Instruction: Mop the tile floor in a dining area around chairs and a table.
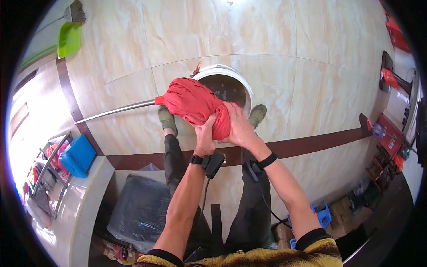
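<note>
A red cloth mop head (189, 100) is bunched up in front of me, partly over the near left rim of a white bucket (243, 80). Dark, murky water (224, 85) shows inside the bucket. The mop's metal handle (118, 110) runs out to the left from a red collar. My left hand (205, 137) closes round the near side of the red cloth. Beside it, my right hand (239, 125) grips the cloth's twisted right end. Some of the fingers are hidden behind the fabric.
My shoes stand on the tiled floor (222, 31) either side of the bucket. A green dustpan (69, 39) and a broom (74, 12) are at the far left. Nearer left are a blue box (78, 155) and a plastic-covered dark seat (140, 213). Red items and wooden stools (383, 167) line the right.
</note>
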Demonstrator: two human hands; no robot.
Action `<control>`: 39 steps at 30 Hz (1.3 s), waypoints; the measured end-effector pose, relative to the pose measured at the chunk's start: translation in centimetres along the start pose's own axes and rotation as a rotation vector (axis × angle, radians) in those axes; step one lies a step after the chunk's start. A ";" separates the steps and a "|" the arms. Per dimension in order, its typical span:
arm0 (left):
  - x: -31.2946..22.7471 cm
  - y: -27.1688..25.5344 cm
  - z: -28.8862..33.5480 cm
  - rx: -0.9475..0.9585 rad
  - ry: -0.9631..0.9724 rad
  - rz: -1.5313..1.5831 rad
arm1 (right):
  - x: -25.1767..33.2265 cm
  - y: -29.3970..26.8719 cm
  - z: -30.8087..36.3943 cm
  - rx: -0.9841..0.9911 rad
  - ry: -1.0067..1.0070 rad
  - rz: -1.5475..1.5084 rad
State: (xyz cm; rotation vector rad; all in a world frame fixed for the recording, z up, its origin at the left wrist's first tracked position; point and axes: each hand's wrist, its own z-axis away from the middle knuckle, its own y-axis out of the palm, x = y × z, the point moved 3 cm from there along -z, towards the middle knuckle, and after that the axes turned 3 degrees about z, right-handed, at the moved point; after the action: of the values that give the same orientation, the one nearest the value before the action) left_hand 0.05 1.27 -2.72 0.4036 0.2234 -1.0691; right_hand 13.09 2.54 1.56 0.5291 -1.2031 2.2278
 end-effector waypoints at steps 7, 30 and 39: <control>0.1 0.5 1.0 0.055 -0.040 0.142 | -1.8 0.8 0.4 0.175 0.058 -0.579; -0.4 3.6 0.6 0.175 -0.240 0.315 | -3.8 5.0 4.2 0.402 0.428 -1.514; -1.4 0.1 0.8 -0.006 -0.021 -0.127 | -0.8 6.0 2.4 -0.192 0.370 -1.839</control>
State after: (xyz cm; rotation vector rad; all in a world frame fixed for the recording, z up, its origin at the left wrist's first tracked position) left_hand -0.52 2.16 -1.48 0.3762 0.2356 -1.1967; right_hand 10.07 -2.39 -1.46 0.6505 -0.2736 0.5472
